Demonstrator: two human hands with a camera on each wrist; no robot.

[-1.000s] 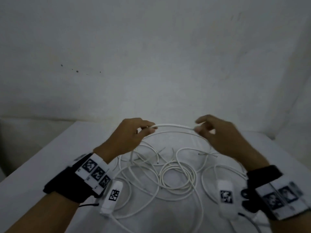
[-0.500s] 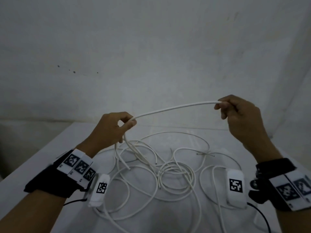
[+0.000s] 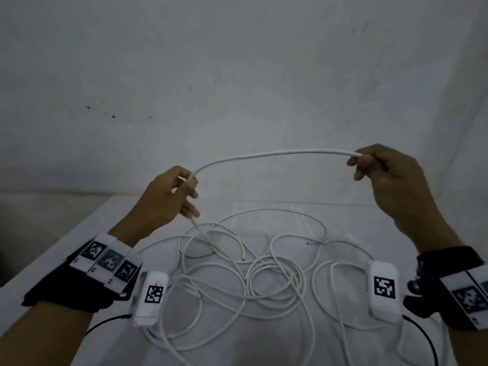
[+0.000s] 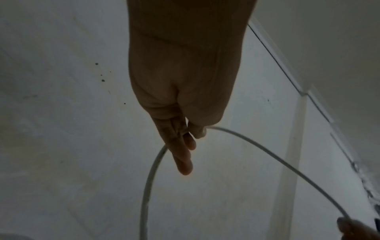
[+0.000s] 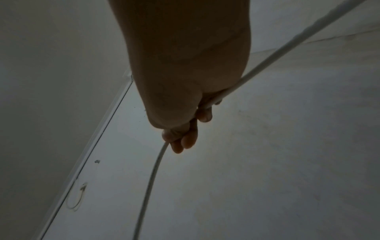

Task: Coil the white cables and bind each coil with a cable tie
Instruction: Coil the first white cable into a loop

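- White cable (image 3: 274,154) was thin, round, smooth and matte; a raised length of it arched across the middle of the head view between both hands, highest near centre-right.
- Left hand (image 3: 169,199), centre-left of the head view, pinched the cable betw. thumb and curled fingers (image 3: 191,192); below the hand the cable dropped down into the pile.
- In the left wrist view the left hand (image 4: 185,78) had the cable (image 4: 277,159) passing betw. thumb and fingers (image 4: 183,155), w/ one strand curving down to the bottom edge and the other running to lower right, where part of the right hand (image 4: 355,229) showed.
- Right hand (image 3: 393,180), right of centre in the head view, held the cable's other side, fingers (image 3: 356,167) curled round it.
- Right wrist view: right hand (image 5: 185,65) gripped the cable (image 5: 150,186), fingertips (image 5: 185,141) closed on it; cable also crossed the upper right of the frame.
- Rest of the white cables (image 3: 264,281) lay loose and tangled on the white tabletop (image 3: 66,249) in the lower centre, overlapping loops, not bound; a few cut ends showed dark tips.
- Cable ties: couldn't tell any apart.
- Both wrists wore black bands w/ white marker tags.
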